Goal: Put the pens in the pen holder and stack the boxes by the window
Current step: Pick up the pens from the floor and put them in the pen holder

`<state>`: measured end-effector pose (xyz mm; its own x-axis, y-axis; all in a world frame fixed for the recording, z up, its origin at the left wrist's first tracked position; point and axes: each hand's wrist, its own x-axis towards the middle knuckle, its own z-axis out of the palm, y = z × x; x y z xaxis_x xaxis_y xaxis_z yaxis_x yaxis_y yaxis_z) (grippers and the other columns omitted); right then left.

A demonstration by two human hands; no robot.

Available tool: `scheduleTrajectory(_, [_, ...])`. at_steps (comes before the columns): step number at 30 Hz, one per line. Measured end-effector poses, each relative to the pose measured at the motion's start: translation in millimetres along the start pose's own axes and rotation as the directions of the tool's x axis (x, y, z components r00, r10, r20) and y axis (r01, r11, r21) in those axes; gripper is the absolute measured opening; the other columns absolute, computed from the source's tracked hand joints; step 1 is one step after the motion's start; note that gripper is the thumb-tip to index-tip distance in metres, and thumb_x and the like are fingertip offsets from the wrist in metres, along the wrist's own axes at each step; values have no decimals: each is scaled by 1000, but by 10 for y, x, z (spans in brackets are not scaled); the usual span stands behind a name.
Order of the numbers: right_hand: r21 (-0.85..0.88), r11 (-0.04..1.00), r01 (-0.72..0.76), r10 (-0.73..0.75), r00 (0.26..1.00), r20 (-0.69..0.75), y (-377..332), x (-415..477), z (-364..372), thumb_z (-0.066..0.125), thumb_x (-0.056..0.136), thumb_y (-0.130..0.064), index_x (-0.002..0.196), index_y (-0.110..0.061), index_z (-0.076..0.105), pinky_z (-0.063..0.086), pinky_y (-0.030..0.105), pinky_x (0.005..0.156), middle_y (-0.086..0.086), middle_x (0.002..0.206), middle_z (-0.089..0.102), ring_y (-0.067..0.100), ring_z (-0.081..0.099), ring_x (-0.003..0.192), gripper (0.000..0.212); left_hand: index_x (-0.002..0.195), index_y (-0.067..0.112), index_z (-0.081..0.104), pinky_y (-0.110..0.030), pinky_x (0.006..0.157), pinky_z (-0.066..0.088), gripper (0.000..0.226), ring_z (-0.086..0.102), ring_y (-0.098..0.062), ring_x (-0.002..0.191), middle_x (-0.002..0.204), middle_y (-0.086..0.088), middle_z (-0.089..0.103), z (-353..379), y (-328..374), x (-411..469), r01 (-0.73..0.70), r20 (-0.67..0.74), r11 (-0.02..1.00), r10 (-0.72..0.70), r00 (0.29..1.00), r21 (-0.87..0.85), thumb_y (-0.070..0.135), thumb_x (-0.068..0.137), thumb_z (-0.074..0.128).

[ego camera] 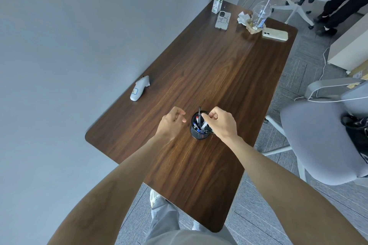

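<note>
1. The right hand (222,123) hovered over the round black mesh pen holder (200,128), its fingers curled and its fingertips pinching the top of a white pen (204,124) that slanted down into the holder.
2. The left hand (172,122) hung just to the left of the holder, not touching it, fingers loosely bent and holding nothing.
3. The holder stood upright on the dark wood-grain tabletop (209,69), with several pens inside it, among them a thin black pen (199,113) standing up past the rim.
4. A white handheld device with a blue-edged label (139,88) lay near the tabletop's left edge, beside the grey wall.
5. At the far end stood a small drink carton with a straw (218,2), a clear plastic cup with a straw (259,14), crumpled white paper (243,17), and two phones lying flat (223,21) (274,34).
6. A grey office chair (322,141) stood to the right of the tabletop.
</note>
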<state>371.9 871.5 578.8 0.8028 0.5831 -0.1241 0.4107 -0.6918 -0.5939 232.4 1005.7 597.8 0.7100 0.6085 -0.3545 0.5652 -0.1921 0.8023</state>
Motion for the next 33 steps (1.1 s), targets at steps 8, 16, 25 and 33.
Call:
scheduleTrajectory(8, [27, 997, 69, -70, 996, 62, 63, -9, -25, 62, 90, -32, 83, -18, 72, 54, 34, 73, -9, 78, 70, 12, 64, 78, 18, 105, 24, 55, -47, 80, 52, 24, 65, -33, 89, 91, 8, 69, 14, 34, 18, -1, 11, 1000, 1, 1000, 10, 19, 95, 34])
scheduleTrajectory(16, [-16, 996, 87, -82, 974, 212, 96, -36, -34, 54, 94, -37, 89, -12, 75, 48, 36, 86, 1, 96, 69, 16, 55, 100, 33, 105, 24, 56, -46, 82, 53, 24, 64, -29, 90, 91, 8, 68, 51, 116, 11, 12, 0, 1000, -12, 1000, 4, 17, 95, 35])
scheduleTrajectory(25, [401, 911, -100, 68, 993, 94, 22, -33, -489, 52, 93, -35, 88, -10, 70, 46, 24, 74, 1, 89, 72, 15, 64, 90, 32, 105, 19, 59, -29, 73, 47, 23, 61, -19, 89, 96, 2, 68, 143, 502, -158, 46, -41, 993, -51, 998, -111, 16, 93, 39])
scheduleTrajectory(33, [651, 747, -131, 219, 974, -55, 100, -524, -836, 56, 93, -28, 102, -12, 71, 50, 27, 91, -3, 98, 73, 10, 66, 99, 23, 94, 28, 64, -39, 90, 50, 20, 63, -14, 100, 104, 7, 68, 428, 761, -411, 0, -28, 941, -10, 1000, -340, 25, 90, 44])
